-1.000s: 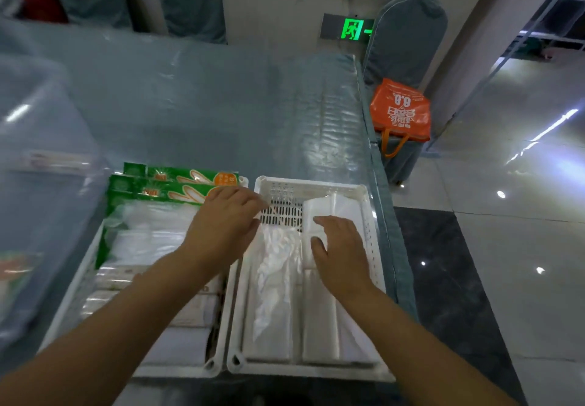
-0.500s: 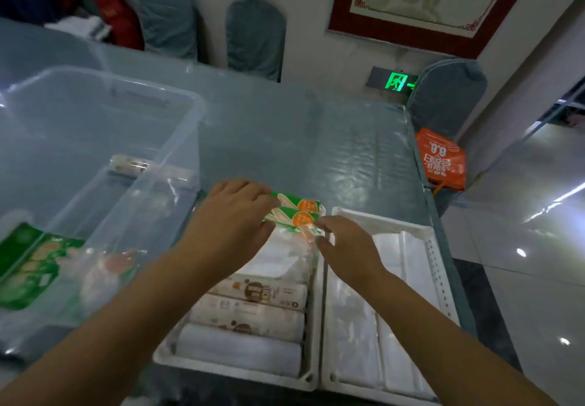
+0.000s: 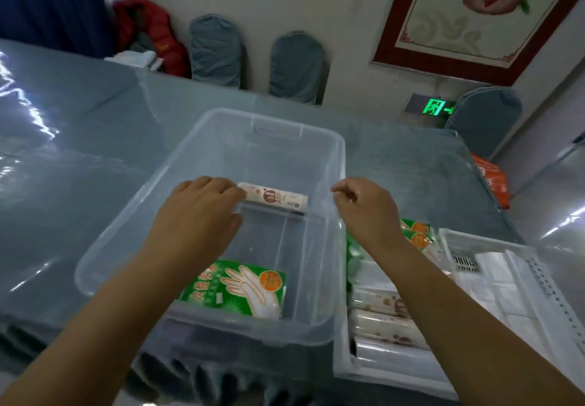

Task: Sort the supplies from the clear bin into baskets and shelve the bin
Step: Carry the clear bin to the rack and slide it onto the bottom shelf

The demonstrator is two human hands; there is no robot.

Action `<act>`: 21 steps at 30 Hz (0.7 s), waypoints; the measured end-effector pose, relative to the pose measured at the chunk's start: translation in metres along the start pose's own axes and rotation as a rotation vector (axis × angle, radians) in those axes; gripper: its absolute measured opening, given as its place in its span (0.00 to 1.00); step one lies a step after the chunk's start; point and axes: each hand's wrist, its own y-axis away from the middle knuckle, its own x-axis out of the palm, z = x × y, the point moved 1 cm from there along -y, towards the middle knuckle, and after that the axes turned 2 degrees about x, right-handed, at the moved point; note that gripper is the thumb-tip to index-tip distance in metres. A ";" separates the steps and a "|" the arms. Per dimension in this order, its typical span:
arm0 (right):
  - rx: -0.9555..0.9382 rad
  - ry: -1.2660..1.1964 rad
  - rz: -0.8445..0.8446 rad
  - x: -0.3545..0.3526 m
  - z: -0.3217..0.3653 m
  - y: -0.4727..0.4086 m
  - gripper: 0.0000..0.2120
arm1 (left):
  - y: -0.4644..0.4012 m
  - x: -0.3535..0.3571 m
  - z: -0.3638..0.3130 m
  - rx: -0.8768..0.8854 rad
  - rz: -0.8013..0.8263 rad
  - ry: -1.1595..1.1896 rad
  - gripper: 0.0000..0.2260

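Dim indoor light, white glare streaks on the table cover, wide-angle edge bending, details perhaps slightly soft

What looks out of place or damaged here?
Nothing stands out. The clear bin sits upright and holds only a boxed roll and a green glove pack; nothing spilled or torn.

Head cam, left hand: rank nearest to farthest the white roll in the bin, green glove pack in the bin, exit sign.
From the left hand:
1. White roll: at its fingertips, far end of the clear bin.
2. Green glove pack: below the wrist, near end of the bin floor.
3. Exit sign: on the back wall, far right.
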 end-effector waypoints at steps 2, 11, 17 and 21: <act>0.016 0.079 0.016 0.010 0.008 0.007 0.07 | 0.005 0.002 0.032 -0.066 0.038 -0.008 0.14; 0.249 0.225 0.033 0.019 0.022 0.030 0.16 | 0.020 0.015 0.100 -0.347 0.200 -0.101 0.16; 0.385 0.215 0.137 0.025 0.026 0.044 0.09 | 0.019 0.019 0.105 -0.458 0.139 0.020 0.08; 0.442 0.038 0.020 0.023 0.029 0.054 0.04 | 0.016 0.018 0.107 -0.461 0.073 0.089 0.04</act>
